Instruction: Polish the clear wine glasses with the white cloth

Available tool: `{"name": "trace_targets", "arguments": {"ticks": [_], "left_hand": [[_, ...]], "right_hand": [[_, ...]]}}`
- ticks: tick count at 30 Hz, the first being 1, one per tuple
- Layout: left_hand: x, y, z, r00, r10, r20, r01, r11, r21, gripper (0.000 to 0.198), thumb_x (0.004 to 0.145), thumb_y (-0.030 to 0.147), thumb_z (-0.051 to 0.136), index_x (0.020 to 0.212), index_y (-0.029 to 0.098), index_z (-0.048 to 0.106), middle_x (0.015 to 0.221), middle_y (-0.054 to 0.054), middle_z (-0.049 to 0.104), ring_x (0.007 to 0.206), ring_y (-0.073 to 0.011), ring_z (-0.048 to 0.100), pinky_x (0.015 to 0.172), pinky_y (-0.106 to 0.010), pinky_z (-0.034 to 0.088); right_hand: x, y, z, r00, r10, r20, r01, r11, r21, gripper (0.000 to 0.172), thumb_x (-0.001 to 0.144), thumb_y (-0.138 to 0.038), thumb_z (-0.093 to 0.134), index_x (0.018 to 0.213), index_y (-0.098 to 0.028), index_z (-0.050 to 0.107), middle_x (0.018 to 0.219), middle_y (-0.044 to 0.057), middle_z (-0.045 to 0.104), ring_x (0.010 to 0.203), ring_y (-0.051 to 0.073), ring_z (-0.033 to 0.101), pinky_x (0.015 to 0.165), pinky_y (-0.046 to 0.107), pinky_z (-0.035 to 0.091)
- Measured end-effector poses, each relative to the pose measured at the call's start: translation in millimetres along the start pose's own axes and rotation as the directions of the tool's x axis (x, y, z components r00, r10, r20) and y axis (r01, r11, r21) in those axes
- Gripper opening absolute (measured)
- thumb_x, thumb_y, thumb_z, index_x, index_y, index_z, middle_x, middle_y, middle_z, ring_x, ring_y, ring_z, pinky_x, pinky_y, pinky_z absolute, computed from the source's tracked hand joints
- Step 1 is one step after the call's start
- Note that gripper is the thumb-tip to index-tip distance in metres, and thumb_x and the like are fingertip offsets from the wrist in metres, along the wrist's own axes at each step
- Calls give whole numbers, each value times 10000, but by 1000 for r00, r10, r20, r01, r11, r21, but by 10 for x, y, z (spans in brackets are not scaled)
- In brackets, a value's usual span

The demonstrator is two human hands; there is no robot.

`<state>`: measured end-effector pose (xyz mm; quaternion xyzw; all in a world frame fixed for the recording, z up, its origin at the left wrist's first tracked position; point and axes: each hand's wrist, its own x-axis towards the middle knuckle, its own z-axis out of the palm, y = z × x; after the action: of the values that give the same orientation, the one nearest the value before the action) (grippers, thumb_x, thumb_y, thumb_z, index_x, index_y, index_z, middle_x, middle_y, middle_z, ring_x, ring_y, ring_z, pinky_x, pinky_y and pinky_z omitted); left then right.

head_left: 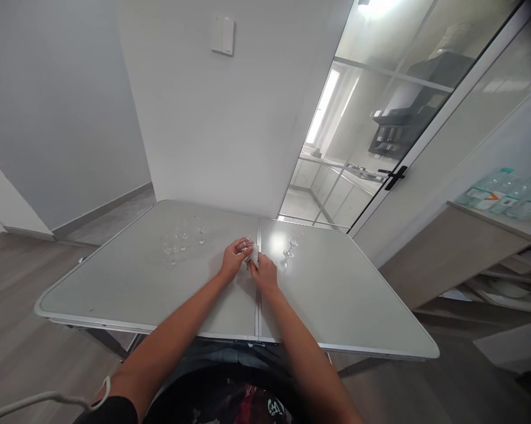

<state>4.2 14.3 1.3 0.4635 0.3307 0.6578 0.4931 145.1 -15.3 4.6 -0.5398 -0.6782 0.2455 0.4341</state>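
Note:
Both my hands meet above the middle of the folding table (318, 294), close to its centre seam. Curled round a small clear glass (248, 240), the fingers of my left hand (235, 258) hide much of it. My right hand (264, 272) is closed on a whitish, cloth-like piece (251, 257) pressed against the glass; its exact kind is hard to make out. To the right stands a clear stemmed glass (290, 247). Several more clear glasses are on the left half, among them one small stemmed glass (202, 234) and another glass (182, 231).
A white wall with a light switch (223, 36) rises behind the table. Right of it is a glazed door with a black handle (396, 177). Water bottles (495, 188) stand on a shelf unit (455, 253) at the right. A pale cable (48, 399) runs beside my left arm.

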Motion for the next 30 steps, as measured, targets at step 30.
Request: {"name": "trace_targets", "arguments": {"ticks": [30], "left_hand": [[19,8,6,999,-8,52,7,1000,16,632,627,392,910,1171,154,695,1222,-167,717,1180,-312,657,1083,-484,449]], "right_hand": [[28,35,-21,998,52,35,-58,982,177,244,753,-437,680,747,-207,597,675,27,592,700,201,549,656,291,384]]}}
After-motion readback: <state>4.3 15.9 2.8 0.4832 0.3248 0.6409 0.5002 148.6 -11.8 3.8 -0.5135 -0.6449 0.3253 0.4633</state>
